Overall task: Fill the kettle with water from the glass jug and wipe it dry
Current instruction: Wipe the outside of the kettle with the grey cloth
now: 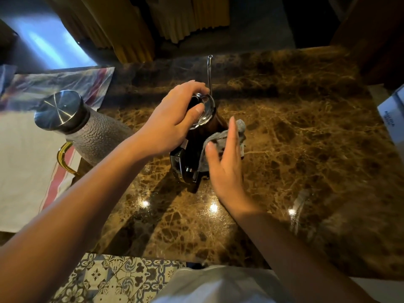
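Observation:
A dark kettle (196, 136) with a thin metal gooseneck spout (209, 71) stands on the brown marble counter (306, 138). My left hand (172, 119) rests on top of it, fingers around its shiny lid (206, 110). My right hand (227, 162) presses a grey cloth (218, 138) flat against the kettle's right side, fingers stretched out. The kettle's black handle (183, 167) points toward me. The textured glass jug (96, 136) with a steel lid (59, 110) and gold handle (63, 158) stands to the left, apart from both hands.
A white cloth with red stripes (28, 171) lies under the jug at the left. A white box (393, 114) sits at the right edge. Yellow curtains (135, 29) hang beyond the counter. Patterned floor tiles (109, 278) show below the counter's near edge.

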{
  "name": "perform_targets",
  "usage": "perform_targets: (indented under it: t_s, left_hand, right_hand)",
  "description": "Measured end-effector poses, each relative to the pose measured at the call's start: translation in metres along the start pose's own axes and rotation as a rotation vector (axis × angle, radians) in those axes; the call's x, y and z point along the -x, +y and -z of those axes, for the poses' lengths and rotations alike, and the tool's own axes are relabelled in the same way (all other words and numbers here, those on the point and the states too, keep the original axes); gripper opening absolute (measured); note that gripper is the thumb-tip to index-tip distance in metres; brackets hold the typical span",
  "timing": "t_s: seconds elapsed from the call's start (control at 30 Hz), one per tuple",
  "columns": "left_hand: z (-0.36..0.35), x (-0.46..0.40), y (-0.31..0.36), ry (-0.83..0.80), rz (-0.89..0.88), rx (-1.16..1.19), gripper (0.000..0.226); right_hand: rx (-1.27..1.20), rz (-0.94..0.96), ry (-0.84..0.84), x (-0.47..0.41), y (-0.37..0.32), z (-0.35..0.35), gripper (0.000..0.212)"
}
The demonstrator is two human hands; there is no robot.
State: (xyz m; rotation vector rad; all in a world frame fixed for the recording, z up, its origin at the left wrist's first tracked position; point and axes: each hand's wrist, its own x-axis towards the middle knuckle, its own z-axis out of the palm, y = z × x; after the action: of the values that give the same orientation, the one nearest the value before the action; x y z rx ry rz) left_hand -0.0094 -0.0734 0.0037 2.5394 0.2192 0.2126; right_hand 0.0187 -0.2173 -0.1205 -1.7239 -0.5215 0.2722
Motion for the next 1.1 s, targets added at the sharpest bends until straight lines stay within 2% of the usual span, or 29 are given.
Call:
perform_targets:
  t_s: [0.1,0.27,0.4,0.5,0.6,0.67,0.73,0.83,0.9,1.0,1.1]
  left_hand:
    - [0.002,0.000,0.000,-0.020,-0.008,0.016,0.040]
    - [0.006,0.001,-0.001,-0.066,-0.009,0.097,0.037]
    - [0.004,0.001,0.001,-0.037,0.010,0.052,0.040]
    - [0.003,0.001,0.003,-0.035,0.031,0.034,0.041]
    - [0.004,0.001,0.004,-0.036,0.038,0.022,0.042]
    - [0.002,0.001,0.004,-0.028,0.036,0.024,0.042]
    - [0.001,0.001,0.003,-0.012,0.037,0.034,0.045]
    - [-0.001,0.000,0.002,0.000,0.037,0.036,0.043]
    - [-0.001,0.000,0.002,0.004,0.035,0.031,0.042]
    - [0.000,0.000,0.003,-0.002,0.035,0.028,0.041]
    - [0.000,0.000,0.004,-0.007,0.040,0.024,0.042]
  right_hand:
    - [-0.046,0.108,0.020,-0.006,-0.010,-0.012,0.068]
    - [-0.289,0.038,-0.064,-0.066,-0.029,0.007,0.053]
    - [-0.152,-0.065,-0.071,-0.094,-0.016,0.016,0.038]
    - [-0.140,-0.175,-0.161,-0.086,0.005,0.018,0.045]
    - [-0.156,-0.220,-0.130,-0.064,0.025,0.018,0.063]
    - [-0.137,-0.213,-0.089,-0.041,0.026,0.015,0.064]
    - [-0.046,-0.141,-0.008,-0.016,0.019,0.005,0.063]
    - [0.111,0.106,0.146,0.007,0.014,-0.018,0.067]
    - [0.133,0.204,0.214,0.004,0.013,-0.027,0.066]
    - [0.142,0.321,0.257,-0.015,0.003,-0.027,0.065]
    - [0.185,0.381,0.229,-0.024,-0.002,-0.025,0.068]
